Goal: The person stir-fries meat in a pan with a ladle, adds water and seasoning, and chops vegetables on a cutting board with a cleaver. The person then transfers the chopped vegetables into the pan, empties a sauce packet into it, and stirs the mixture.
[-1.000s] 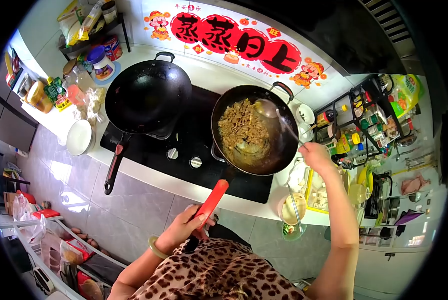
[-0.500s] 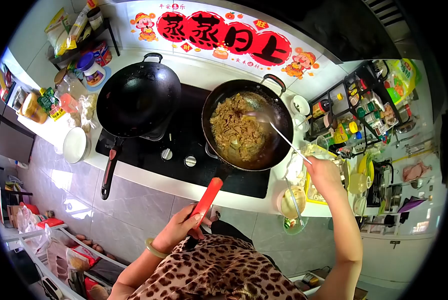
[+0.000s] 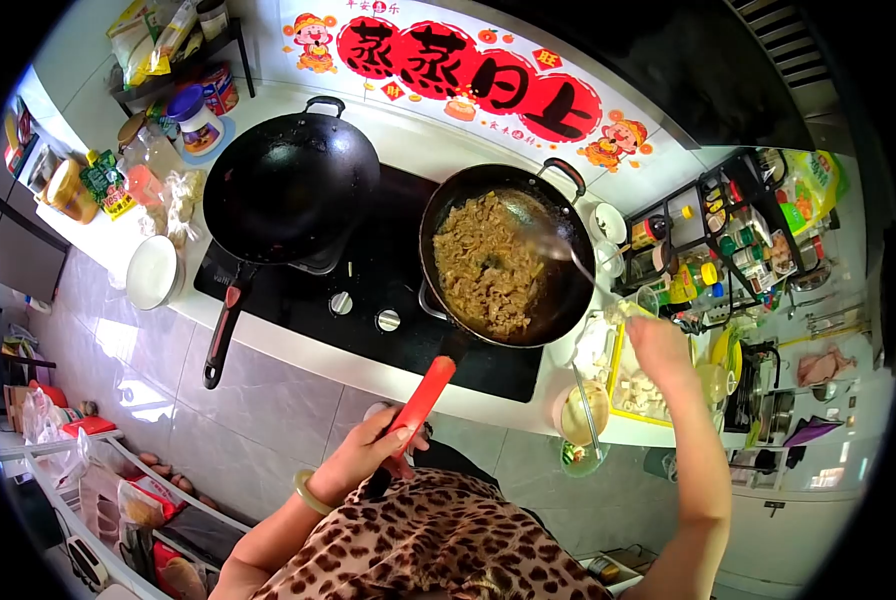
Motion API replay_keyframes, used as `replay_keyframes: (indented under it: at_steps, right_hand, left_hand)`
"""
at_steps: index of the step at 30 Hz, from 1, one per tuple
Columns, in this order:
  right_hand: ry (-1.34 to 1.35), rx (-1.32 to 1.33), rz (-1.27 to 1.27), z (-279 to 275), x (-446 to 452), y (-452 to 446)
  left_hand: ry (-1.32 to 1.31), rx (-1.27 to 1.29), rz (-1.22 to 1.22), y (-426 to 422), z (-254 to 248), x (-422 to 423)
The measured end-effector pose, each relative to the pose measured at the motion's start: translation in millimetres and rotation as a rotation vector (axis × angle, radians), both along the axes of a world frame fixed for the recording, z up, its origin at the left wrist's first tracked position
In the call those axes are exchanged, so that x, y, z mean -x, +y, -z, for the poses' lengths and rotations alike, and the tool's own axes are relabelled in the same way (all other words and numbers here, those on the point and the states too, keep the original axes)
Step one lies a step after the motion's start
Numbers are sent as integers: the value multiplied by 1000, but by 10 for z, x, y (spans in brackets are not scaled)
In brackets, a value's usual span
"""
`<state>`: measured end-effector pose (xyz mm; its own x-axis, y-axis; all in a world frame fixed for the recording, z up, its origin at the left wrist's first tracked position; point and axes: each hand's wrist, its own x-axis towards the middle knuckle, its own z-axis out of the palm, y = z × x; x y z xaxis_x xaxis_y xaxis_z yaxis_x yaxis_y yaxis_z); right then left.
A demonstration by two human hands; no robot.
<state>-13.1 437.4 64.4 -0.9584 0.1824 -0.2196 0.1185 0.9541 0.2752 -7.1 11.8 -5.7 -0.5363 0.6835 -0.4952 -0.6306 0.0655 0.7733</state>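
My left hand [image 3: 376, 448] is closed around the red handle [image 3: 423, 405] of a black wok [image 3: 568, 300] on the right side of the stove. Browned, sliced meat [image 3: 488, 260] fills the left and lower part of that wok. In my right hand [image 3: 660, 350] is the thin handle of a metal spatula [image 3: 590, 272], slanting down into the wok. Its head is blurred by motion, at the right edge of the meat. A second black wok [image 3: 293, 190], with nothing visible in it, stands on the left side of the stove.
The black stove top [image 3: 388, 250] has two knobs along its front. A yellow-rimmed tray [image 3: 640, 385] of pale pieces and a bowl [image 3: 580, 415] with a utensil across it sit at the right. Behind them stands a bottle rack [image 3: 708, 235]. A white bowl [image 3: 154, 272] lies at left.
The spatula has shifted within the wok, and the meat is spread differently, lying lower. My right hand has moved slightly. My left hand keeps its grip, while the whole view has shifted a little.
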Motion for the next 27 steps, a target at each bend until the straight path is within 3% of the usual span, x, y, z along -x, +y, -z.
replay_keyframes:
  at_steps: [5,6,7,8,10,13,14,16,20,23,27]
  right_hand:
    - [69,439,48,537,944,293]
    - [-49,707,309,400,1056,-15]
    - [-111,742,297,364,1090,-216]
    - [-147,726,234,340,1053,-387]
    - [-56,414,-118,286,784,-584]
    - [-73,63,-307,25,215,-659]
    - [-75,64,-294,-14,49,-575]
    - [81,-71,-302,-188,-227,-438]
    - [211,-108,-328,-608,-493,-285]
    - [-43,-24,-106,-917,-591,-514]
    - [-138,48,-185,-495,-514,-542]
  left_hand:
    - [-9,-11,-7,-11,46,-23]
    - [-8,-7,-5,-11,41,-22]
    - [-12,2,-13,-7,36,-24]
    - [-20,11,-18,-7,28,-34]
    - [-29,29,-2,-8,22,-41]
    - [-24,40,22,1,23,-31]
    - [-14,44,25,-3,20,-28]
    - [-11,51,28,6,-17,-33]
    - [1,43,26,5,-8,-28]
    - [1,51,18,4,-17,-33]
    - [-4,49,17,1,-26,-28]
